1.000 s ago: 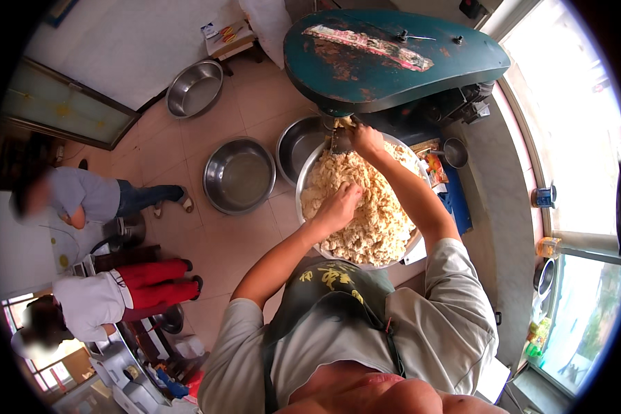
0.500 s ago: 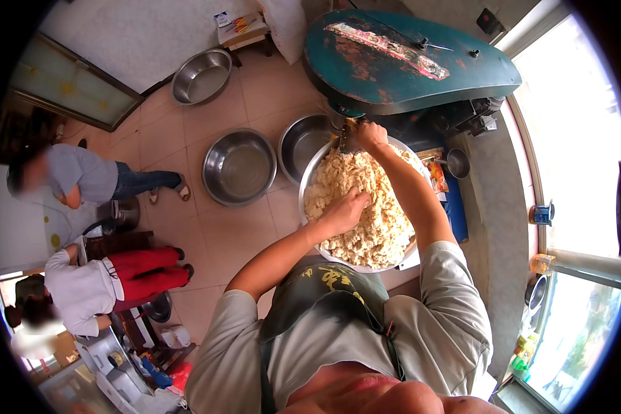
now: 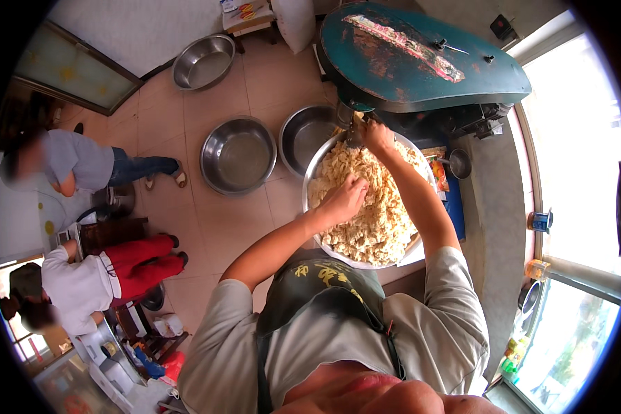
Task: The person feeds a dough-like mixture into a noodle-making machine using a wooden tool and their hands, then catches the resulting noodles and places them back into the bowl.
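A wide metal basin [image 3: 313, 238] in front of me is heaped with pale, crumbly dough [image 3: 372, 231]. Over the middle of the heap, my left hand [image 3: 343, 201] is closed, its fingers curled in against the crumbs; what lies inside them is hidden. At the basin's far side, my right hand [image 3: 377, 136] is closed too, right beside a dark metal part [image 3: 355, 131] below the green machine. Whether it grips that part or something else I cannot tell. The green machine housing [image 3: 421, 62], worn and with a torn label strip, overhangs the far rim.
Two empty metal basins, one nearer [image 3: 238, 155] and one partly behind the full one [image 3: 303, 141], stand on the tiled floor; another basin [image 3: 203, 62] lies farther back. A ladle [image 3: 460, 163] rests at the right. Two people [image 3: 83, 162] stand at the left.
The whole view has shifted slightly, so the machine sits farther right. My left hand has moved up a little over the dough. My right hand stays by the metal part.
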Demonstrator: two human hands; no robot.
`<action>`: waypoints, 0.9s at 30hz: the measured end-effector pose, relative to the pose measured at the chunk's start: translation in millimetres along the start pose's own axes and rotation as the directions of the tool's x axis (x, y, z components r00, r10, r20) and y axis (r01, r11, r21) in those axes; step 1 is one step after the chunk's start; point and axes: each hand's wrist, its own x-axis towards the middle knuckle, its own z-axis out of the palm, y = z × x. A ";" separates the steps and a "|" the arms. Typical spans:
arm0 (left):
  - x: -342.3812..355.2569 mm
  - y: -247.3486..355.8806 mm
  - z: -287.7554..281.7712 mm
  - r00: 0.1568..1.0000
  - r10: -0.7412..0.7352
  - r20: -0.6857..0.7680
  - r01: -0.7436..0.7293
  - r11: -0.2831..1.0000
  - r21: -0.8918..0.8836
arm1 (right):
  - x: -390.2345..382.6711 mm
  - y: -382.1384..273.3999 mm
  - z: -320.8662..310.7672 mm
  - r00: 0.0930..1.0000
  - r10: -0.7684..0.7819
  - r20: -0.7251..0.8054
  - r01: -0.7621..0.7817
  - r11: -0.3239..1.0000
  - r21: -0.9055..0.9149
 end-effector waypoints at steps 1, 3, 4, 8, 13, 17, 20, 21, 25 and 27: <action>1.7 -0.6 -3.3 1.000 0.004 0.004 -0.004 1.000 0.005 | 11.1 -3.0 -4.0 0.995 0.060 0.076 -0.058 0.998 -0.023; 4.7 -1.8 -10.1 1.000 0.013 -0.001 -0.013 1.000 0.027 | 6.4 -5.5 -7.3 0.995 0.064 0.079 -0.064 0.998 -0.006; 0.7 -2.4 -12.6 1.000 0.009 -0.004 -0.009 0.999 0.037 | -3.7 -4.7 -1.8 0.996 0.071 0.057 -0.072 0.997 0.014; 6.0 -2.7 -17.7 0.999 0.023 0.036 -0.023 1.000 0.019 | -8.2 3.1 8.3 0.991 -0.065 -0.121 0.066 0.998 0.006; 4.2 -13.7 -19.8 0.998 0.068 -0.017 -0.069 0.995 -0.067 | 2.8 -6.6 -2.1 0.999 0.046 -0.010 -0.046 0.999 -0.003; 6.8 -19.7 -18.2 0.998 0.063 -0.032 -0.065 0.995 -0.077 | -6.3 12.1 16.3 0.983 -0.116 -0.142 0.110 0.993 -0.052; 10.8 -15.9 -22.2 0.996 0.079 -0.035 -0.080 0.996 -0.046 | 21.9 4.7 5.2 0.989 0.077 0.130 -0.056 0.986 -0.160; 12.4 -13.1 -25.7 0.998 0.059 -0.023 -0.060 0.997 -0.044 | 17.8 0.2 3.1 0.994 0.061 0.091 -0.050 0.991 -0.126; 20.3 -15.5 -42.6 0.998 0.002 -0.070 0.003 0.998 0.069 | -24.6 -14.2 -9.4 0.997 -0.030 0.068 0.034 0.997 -0.064; 41.2 -28.8 -35.4 0.971 0.119 -0.207 -0.097 0.989 0.116 | -7.9 -11.2 -7.5 0.978 0.085 0.192 -0.062 0.990 -0.125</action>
